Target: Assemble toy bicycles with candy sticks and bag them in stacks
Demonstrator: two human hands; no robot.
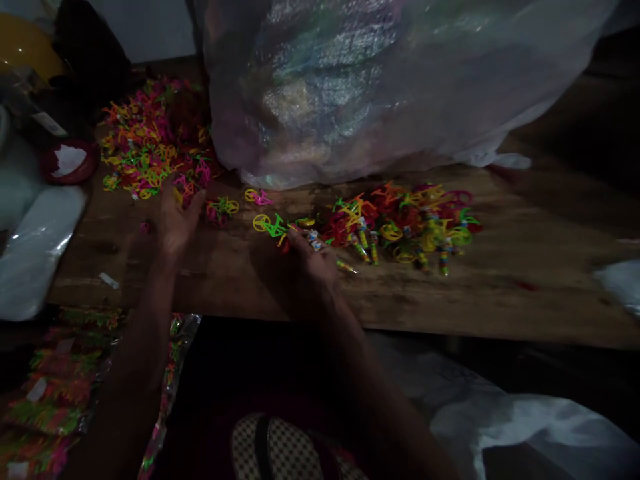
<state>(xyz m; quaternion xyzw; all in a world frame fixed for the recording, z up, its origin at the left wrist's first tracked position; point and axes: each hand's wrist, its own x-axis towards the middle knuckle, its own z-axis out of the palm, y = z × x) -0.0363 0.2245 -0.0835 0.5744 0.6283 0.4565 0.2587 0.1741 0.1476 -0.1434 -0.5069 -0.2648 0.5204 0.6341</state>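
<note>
My left hand (179, 217) reaches to the front edge of a heap of small plastic toy bicycles (155, 147) in pink, yellow, orange and green. Its thumb and fingers are apart, and the fingertips touch the heap. Toward the middle of the table, my right hand (315, 260) has its fingers closed at a green toy bicycle with a yellow wheel (270, 225). The grip is dim and partly hidden. Right of it lies a second pile of toy bicycles (400, 223), several with small candy-filled tubes (374, 247) attached.
A large, full translucent plastic sack (350, 93) stands behind the piles on the wooden table (500, 287). At left are a stack of clear plastic bags (43, 247) and a red bowl (67, 162). Filled packets (60, 380) lie below the table edge, and white sheeting (525, 420) is at lower right.
</note>
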